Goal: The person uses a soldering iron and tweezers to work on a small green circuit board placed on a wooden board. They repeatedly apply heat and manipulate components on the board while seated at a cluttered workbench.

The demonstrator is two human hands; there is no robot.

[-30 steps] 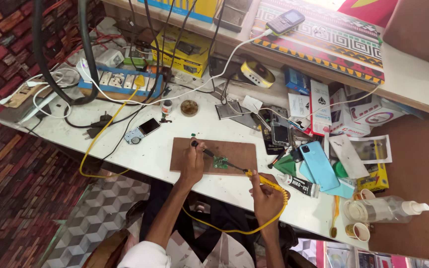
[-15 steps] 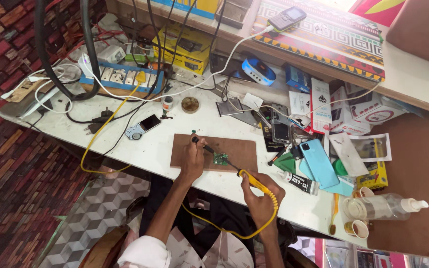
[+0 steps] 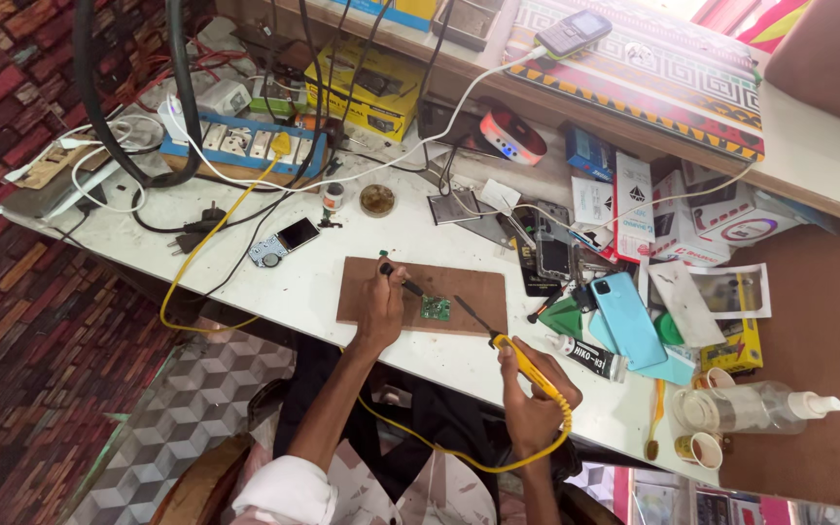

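A small green circuit board (image 3: 435, 308) lies on a brown wooden board (image 3: 459, 287) on the worktop (image 3: 294, 282), between the person's two hands and a little nearer the left one. The left hand (image 3: 379, 309) rests on the wooden board just beside the circuit board, its fingers closed around a thin dark-handled tool (image 3: 402, 282) whose lower end points down toward the green board; whether the tip touches it cannot be told. The right hand (image 3: 533, 413) is drawn back over the near edge of the worktop, wrapped firmly around the yellow handle of a soldering iron (image 3: 512, 352). The iron's dark tip reaches up and across onto the wooden board and stops just short of the circuit board, apart from it.

Judged from this, the work on the board looks to be in mid-course: the board is laid out and steadied, both tools are in hand, but the iron is not on the board right now. Whether any joint is already finished is too small to see.

Past the right hand, further out, lie a light blue phone (image 3: 626, 316), a white tube (image 3: 585, 356) and a clear pump bottle (image 3: 760, 408). Beyond the left hand sit a small round tin (image 3: 377, 199) and a blue power strip (image 3: 240, 146), from which the iron's yellow cable (image 3: 208, 243) loops away
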